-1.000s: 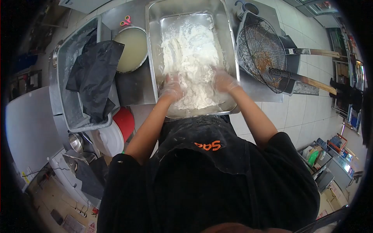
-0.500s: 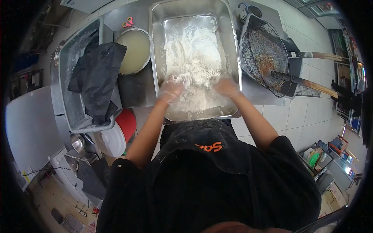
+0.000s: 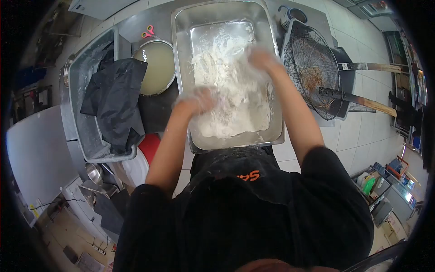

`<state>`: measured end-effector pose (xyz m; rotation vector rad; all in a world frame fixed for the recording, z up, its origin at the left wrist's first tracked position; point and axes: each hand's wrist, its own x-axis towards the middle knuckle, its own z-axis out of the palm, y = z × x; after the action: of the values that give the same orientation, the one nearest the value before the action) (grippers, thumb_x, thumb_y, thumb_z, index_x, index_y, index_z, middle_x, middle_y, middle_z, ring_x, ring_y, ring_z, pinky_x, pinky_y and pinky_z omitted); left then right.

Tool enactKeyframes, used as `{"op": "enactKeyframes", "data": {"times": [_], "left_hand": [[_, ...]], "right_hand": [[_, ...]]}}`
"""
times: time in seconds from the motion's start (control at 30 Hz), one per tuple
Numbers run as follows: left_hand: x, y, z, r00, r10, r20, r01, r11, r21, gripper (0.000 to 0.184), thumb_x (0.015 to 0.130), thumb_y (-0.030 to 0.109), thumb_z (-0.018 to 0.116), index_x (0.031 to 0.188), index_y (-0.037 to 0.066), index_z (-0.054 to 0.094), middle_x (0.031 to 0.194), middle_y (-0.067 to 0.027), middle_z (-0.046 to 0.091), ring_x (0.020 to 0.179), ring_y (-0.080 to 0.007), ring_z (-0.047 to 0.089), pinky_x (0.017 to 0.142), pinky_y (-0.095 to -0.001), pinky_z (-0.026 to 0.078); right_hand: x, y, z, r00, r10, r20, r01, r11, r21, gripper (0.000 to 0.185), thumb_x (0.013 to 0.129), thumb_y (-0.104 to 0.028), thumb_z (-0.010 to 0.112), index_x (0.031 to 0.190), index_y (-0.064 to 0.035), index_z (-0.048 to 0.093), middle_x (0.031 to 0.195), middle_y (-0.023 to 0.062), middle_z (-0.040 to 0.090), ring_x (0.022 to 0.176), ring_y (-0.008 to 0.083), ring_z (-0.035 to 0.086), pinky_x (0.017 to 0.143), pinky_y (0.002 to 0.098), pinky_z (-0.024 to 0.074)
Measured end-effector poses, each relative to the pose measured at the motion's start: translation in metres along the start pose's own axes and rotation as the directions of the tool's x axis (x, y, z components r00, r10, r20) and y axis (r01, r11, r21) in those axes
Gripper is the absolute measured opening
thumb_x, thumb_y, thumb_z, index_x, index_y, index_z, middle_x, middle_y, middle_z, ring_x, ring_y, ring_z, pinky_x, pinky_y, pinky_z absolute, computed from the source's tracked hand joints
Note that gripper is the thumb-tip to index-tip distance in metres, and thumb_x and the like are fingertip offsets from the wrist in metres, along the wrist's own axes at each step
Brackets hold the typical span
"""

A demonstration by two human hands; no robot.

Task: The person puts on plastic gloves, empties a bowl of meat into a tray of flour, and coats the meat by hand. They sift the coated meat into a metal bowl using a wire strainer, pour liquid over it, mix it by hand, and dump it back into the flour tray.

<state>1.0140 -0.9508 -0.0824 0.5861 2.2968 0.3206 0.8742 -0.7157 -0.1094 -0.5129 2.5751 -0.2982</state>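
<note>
A deep metal tray (image 3: 181, 68) holds a spread of white flour (image 3: 231, 120), lumpy through its middle. Over the left side of the flour is my left hand (image 3: 198, 100), in a thin clear glove and blurred by motion. My right hand (image 3: 262, 59), gloved and blurred too, is farther up at the right part of the tray, over the flour. The fingers of both hands are smeared, so their shape and anything in them cannot be made out.
Left of the tray stand a bowl of cloudy liquid (image 3: 158, 68), pink-handled scissors (image 3: 148, 32) and a grey tub (image 3: 84, 131) with black plastic (image 3: 120, 99) over it. To the right lie wire strainers (image 3: 312, 72) with long wooden handles, near a metal cup (image 3: 297, 17).
My right hand has moved up and away from my body, while my left hand has risen slightly. The flour shows a changed surface, and the whole view has shifted a little.
</note>
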Motion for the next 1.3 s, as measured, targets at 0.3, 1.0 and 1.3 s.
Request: {"op": "enactKeyframes", "data": {"times": [0.3, 1.0, 1.3], "left_hand": [[0.084, -0.03, -0.048, 0.892, -0.405, -0.203, 0.287, 0.852, -0.439, 0.059, 0.087, 0.038, 0.057, 0.139, 0.014, 0.041, 0.145, -0.0168, 0.036, 0.13, -0.0308, 0.039, 0.108, -0.0368, 0.031], [-0.024, 0.041, 0.032, 0.914, -0.405, 0.037, 0.384, 0.831, -0.403, 0.067, 0.084, 0.051, 0.051, 0.121, -0.006, 0.05, 0.124, -0.0302, 0.05, 0.111, -0.0365, 0.053, 0.094, -0.0407, 0.045], [0.002, 0.037, 0.09, 0.977, -0.213, 0.013, 0.212, 0.977, 0.025, 0.081, 0.085, 0.054, 0.047, 0.135, -0.009, 0.037, 0.146, -0.0303, 0.023, 0.137, -0.0374, 0.027, 0.111, -0.0391, 0.027]], "right_hand": [[-0.022, -0.059, 0.081, 0.977, -0.215, -0.01, 0.211, 0.948, 0.239, 0.056, 0.091, -0.032, 0.055, 0.136, -0.0046, 0.037, 0.138, 0.0225, 0.039, 0.126, 0.025, 0.043, 0.103, 0.0432, 0.0385], [-0.126, -0.044, 0.029, 0.945, -0.238, 0.225, 0.198, 0.962, 0.186, 0.039, 0.084, -0.03, 0.056, 0.097, 0.0071, 0.06, 0.097, 0.024, 0.061, 0.091, 0.0345, 0.061, 0.09, 0.0407, 0.0439], [-0.121, -0.028, 0.124, 0.866, -0.397, -0.305, 0.222, 0.851, -0.477, 0.065, 0.083, -0.035, 0.055, 0.128, 0.0105, 0.044, 0.103, 0.0258, 0.062, 0.094, 0.0299, 0.061, 0.102, 0.0476, 0.0334]]}}
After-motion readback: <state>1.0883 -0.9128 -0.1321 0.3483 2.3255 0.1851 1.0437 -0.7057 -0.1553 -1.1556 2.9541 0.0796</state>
